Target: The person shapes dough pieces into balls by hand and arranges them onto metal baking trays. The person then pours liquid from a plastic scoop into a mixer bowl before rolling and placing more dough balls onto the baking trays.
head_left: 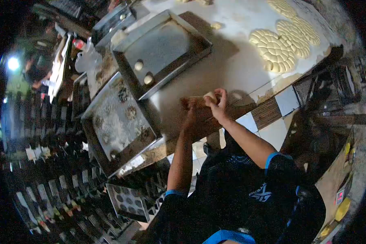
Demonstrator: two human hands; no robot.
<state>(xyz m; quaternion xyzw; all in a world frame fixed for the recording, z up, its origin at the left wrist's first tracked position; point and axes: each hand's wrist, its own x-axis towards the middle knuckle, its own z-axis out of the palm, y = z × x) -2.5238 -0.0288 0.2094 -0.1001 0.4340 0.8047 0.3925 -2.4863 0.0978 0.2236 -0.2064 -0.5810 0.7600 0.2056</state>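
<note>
Over the front edge of the table, my right hand (218,106) pinches a small pale piece of dough (210,96) between thumb and fingers. Close beside it on the left is my left hand (190,102), in shadow and blurred, so its fingers are hard to make out. A deep metal tray (177,67) stands left of my hands. Two dough balls, one (138,65) behind the other (149,79), lie in its near left corner. Flat rounds of closely packed dough pieces (273,51) rest on the tabletop (240,67) to the right.
A second metal tray (114,122), dusted with flour, sits at the left table edge. A small dough scrap (216,25) lies farther back. Below left are dark racks and a tray with round hollows (129,201). A clear plastic bag (87,59) is at the far left.
</note>
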